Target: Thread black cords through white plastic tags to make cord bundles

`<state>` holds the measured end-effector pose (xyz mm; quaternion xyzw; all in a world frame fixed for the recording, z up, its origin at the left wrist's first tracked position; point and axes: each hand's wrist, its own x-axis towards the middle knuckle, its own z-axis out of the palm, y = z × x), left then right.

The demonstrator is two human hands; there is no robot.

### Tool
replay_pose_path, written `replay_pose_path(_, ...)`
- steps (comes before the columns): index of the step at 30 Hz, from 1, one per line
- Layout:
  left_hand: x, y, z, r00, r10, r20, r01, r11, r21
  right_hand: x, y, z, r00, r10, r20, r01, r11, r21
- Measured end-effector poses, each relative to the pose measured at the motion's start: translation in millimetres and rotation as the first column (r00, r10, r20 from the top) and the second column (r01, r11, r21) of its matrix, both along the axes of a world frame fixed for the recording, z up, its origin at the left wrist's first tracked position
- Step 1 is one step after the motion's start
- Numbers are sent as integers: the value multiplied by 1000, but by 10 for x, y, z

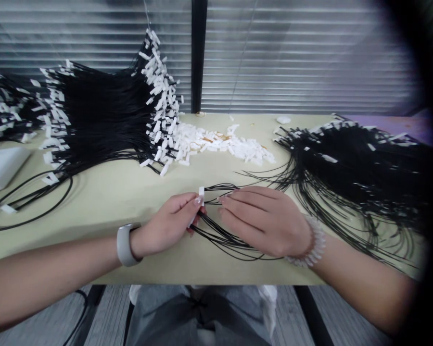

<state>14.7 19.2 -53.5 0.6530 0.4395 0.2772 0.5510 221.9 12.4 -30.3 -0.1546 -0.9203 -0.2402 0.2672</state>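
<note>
Near the table's front edge my left hand [173,218] is closed on the ends of several thin black cables [223,235]. A small white tag [201,192] stands up at its thumb tip, and part of another white piece shows under the fingers. My right hand [263,216] reaches over the same cables from the right, fingers together and bent toward the left hand. Its fingertips are at a few strands just right of the tag; the palm side is hidden, so whether it grips them I cannot tell.
A tall stack of black cables [104,110] with white tags stands back left. Loose white tags [245,149] lie in a heap at the middle back. Another dark cable pile [361,173] spreads on the right. A white box [5,168] and a looped cable [70,192] lie at left.
</note>
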Motion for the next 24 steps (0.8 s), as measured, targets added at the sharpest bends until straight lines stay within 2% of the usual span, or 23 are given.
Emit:
replay_pose_path(6, 7, -16, 2, 992, -108, -58, 112, 990, 82, -104, -34, -39, 1000, 23, -12, -23, 1000, -15)
replay_pose_path(13, -6, -35, 24, 985, -163, -51, 167, 983, 82, -138, -28, -74, 997, 51, -59, -52, 998, -20)
replay_pose_path(16, 4, -38, 9, 995, -95, 11, 95, 995, 2, -113, 20, -31, 987, -5, -159, -14, 993, -120)
replay_pose_path(18, 9, -27, -29, 997, 32, 71, -28, 998, -54, -39, 73, 32, 955, -153, -253, 104, 975, -195)
replay_pose_path(20, 9, -2, -78, 973, 180, 143, -170, 982, -80, 100, 140, 108, 874, -372, -312, 277, 909, -310)
replay_pose_path(21, 7, 13, -100, 953, 241, 184, -227, 969, -92, 188, 177, 142, 829, -480, -287, 357, 849, -389)
replay_pose_path(23, 4, 42, -130, 907, 320, 273, -295, 947, -129, 370, 244, 192, 801, -593, -86, 461, 702, -543)
replay_pose_path(24, 3, 54, -135, 886, 344, 310, -311, 938, -151, 449, 269, 207, 817, -574, 63, 489, 630, -603)
